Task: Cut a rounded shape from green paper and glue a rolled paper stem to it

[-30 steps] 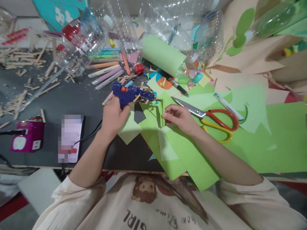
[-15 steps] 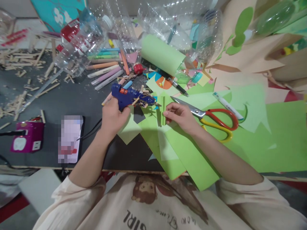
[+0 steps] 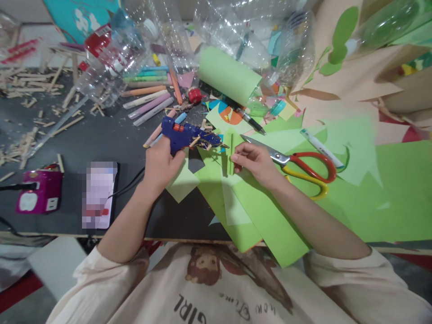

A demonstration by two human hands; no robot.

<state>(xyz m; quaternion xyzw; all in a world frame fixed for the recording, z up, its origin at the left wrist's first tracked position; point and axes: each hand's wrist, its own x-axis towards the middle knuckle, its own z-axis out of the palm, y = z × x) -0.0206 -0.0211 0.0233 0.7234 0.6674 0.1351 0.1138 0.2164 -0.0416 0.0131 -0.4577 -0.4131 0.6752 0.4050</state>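
My left hand [image 3: 162,163] is wrapped round the handle of a blue glue gun [image 3: 182,135], whose front is cluttered with bits of wooden stick. The gun's nozzle points right, at or very near a narrow folded strip of green paper [image 3: 230,155]. My right hand [image 3: 251,162] pinches that strip upright between thumb and fingers; whether the nozzle touches it I cannot tell. Below lie sheets of green paper [image 3: 270,225]. Just right of my right hand rest scissors [image 3: 280,157] with one red and one yellow handle.
Clear plastic bottles [image 3: 216,22] and a green-paper-wrapped bottle [image 3: 229,74] lie at the back. Markers [image 3: 151,105] and wooden stick scraps [image 3: 30,83] cover the left. A phone [image 3: 99,193] and a purple power block [image 3: 38,191] sit near the front left; a cord runs by my left wrist.
My left hand and the glue gun have shifted slightly right, bringing the nozzle closer to the green strip. My right hand keeps its pinch almost in place.
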